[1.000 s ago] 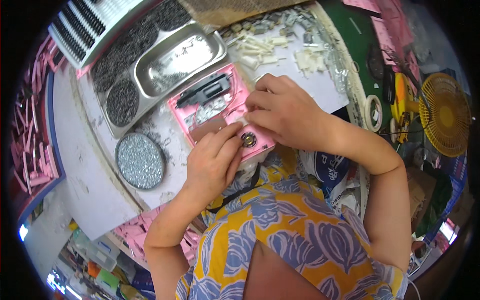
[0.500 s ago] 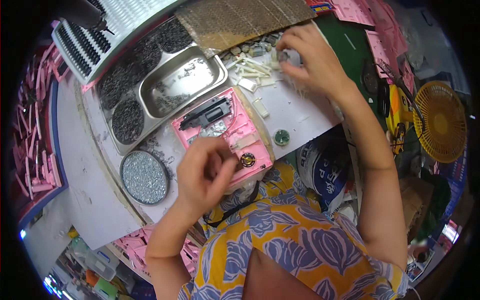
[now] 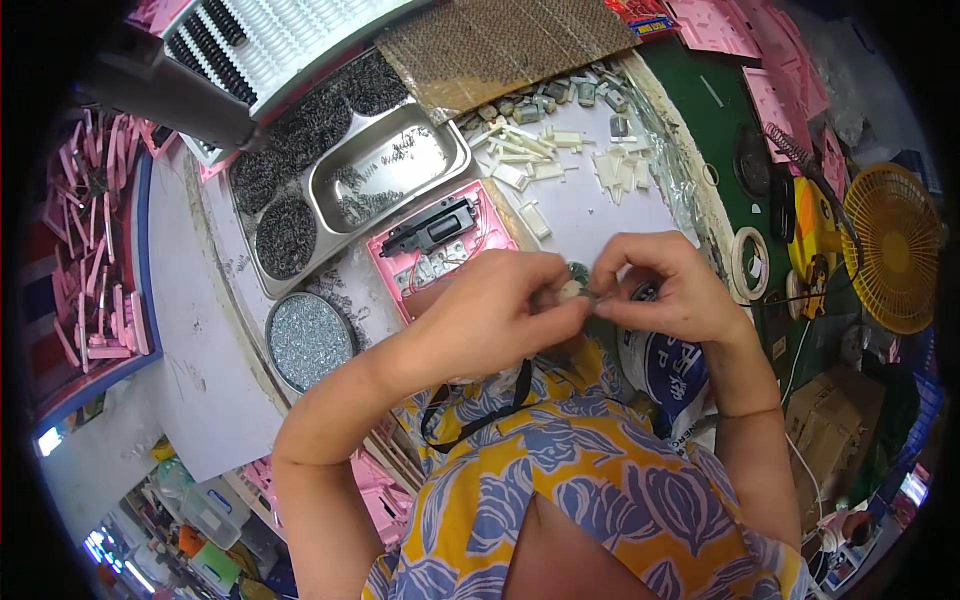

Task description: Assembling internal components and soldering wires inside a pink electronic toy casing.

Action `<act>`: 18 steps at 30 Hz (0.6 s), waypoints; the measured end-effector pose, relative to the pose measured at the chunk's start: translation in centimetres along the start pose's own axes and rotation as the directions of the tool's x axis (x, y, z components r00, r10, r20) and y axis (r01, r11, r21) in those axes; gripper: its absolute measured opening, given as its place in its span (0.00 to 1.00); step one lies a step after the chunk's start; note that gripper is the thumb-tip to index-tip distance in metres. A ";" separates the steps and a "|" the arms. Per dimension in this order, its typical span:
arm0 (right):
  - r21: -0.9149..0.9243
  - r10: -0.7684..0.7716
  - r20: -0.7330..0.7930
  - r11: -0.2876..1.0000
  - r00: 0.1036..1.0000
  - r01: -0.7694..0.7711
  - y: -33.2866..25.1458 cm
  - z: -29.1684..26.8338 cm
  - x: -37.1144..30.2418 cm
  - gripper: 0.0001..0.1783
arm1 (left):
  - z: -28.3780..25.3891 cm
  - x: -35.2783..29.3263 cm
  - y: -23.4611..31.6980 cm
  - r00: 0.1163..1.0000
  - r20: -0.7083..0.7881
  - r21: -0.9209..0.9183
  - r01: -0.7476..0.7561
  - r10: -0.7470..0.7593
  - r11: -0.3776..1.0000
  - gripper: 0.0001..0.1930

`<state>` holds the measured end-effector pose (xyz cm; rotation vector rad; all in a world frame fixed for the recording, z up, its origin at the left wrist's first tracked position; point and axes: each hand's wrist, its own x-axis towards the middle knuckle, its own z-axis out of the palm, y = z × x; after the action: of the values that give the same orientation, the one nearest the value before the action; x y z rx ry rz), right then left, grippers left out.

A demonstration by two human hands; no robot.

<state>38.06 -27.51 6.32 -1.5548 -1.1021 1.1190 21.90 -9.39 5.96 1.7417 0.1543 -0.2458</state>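
Head view: left of centre, silvery bits (image 3: 310, 342) are gathered; at upper middle, a pink casing (image 3: 500, 231) is partly covered by the left hand (image 3: 500, 300), its fingers closed on a small pale piece (image 3: 570, 289); rightward, the right hand's (image 3: 675, 290) fingertips are pinched together, their hold indistinct.

Assembly workshop; piled pink casings (image 3: 108, 342); heaped small dark parts (image 3: 285, 238).

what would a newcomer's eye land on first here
Probably the left hand and right hand, nearly meeting at a small pale part near the middle, the left hand partly hiding an open pink casing. Then likely the yellow fan at the far right, and the silvery bits filling a round dish on the left.
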 end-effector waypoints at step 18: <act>0.698 0.123 -0.266 0.709 0.956 0.103 4.9 -1.8 -1.5 0.30 | -11.0 12.7 -5.3 0.683 -0.454 0.860 0.169 0.572 0.481 0.07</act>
<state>40.23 -30.28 2.14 -1.0449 -0.3631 1.0907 33.79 1.95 -0.36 2.8056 0.4093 0.7460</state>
